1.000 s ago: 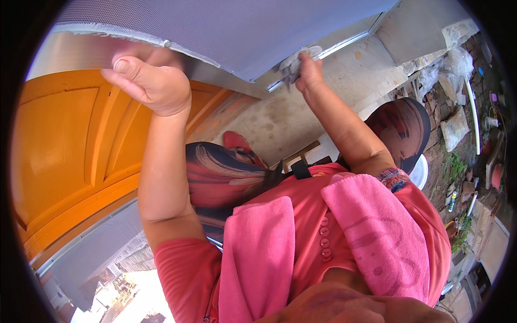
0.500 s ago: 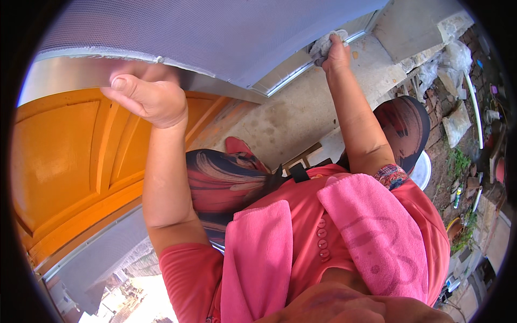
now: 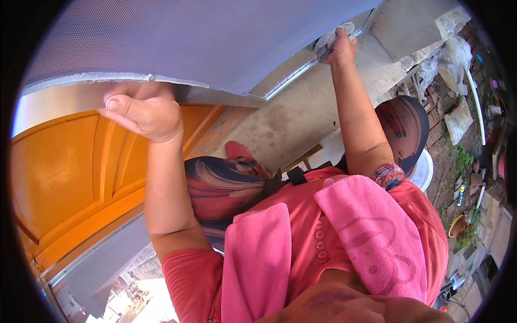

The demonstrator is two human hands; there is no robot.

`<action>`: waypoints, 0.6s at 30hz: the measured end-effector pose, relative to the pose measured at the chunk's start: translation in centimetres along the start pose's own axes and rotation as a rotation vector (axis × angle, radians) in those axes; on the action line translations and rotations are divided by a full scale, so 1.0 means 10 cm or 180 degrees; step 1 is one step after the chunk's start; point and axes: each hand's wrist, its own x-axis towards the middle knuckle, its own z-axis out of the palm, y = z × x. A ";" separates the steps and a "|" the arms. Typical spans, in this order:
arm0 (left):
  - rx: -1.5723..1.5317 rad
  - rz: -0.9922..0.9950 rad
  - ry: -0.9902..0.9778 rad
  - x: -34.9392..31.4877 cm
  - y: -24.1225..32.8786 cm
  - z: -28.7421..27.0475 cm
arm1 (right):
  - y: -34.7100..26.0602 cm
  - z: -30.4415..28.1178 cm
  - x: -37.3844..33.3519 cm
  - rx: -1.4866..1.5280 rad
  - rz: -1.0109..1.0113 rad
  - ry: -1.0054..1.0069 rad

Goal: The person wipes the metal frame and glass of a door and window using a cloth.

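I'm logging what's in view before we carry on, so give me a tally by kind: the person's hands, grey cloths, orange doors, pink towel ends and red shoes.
Hands: 2, the left hand and the right hand
Grey cloth: 1
Orange door: 1
Pink towel ends: 2
Red shoe: 1
Total: 7

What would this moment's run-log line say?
left hand: at metallic strip, contact unclear | right hand: gripping grey cloth near mesh screen | around: orange panel, pink towel on chest

White pipe (image 3: pixel 476 107) beside crumpled clear plastic (image 3: pixel 459 53); green weeds (image 3: pixel 461 158) near bricks (image 3: pixel 434 134).
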 end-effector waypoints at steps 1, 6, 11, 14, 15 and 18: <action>-0.0008 -0.0016 0.0011 0.00 0.02 0.02 | -0.07 0.02 0.03 0.0004 -0.0084 -0.0014; -0.0160 -0.0163 0.0079 0.00 0.02 0.06 | 0.26 -0.09 -0.22 -0.0168 0.0058 -0.0226; -0.0202 -0.0243 0.0086 -0.02 -0.05 -0.02 | 0.51 0.03 -0.72 -0.0442 0.0589 0.0239; -0.0201 -0.0150 0.0043 -0.01 -0.05 0.01 | 0.41 -0.05 -0.25 -0.0451 0.0049 0.0131; -0.0170 -0.0137 0.0040 -0.01 -0.04 -0.03 | 0.30 0.00 -0.17 -0.0293 -0.0045 0.0089; -0.0194 -0.0099 -0.0012 0.01 -0.01 0.02 | -0.17 0.01 0.40 -0.0147 -0.0108 0.0306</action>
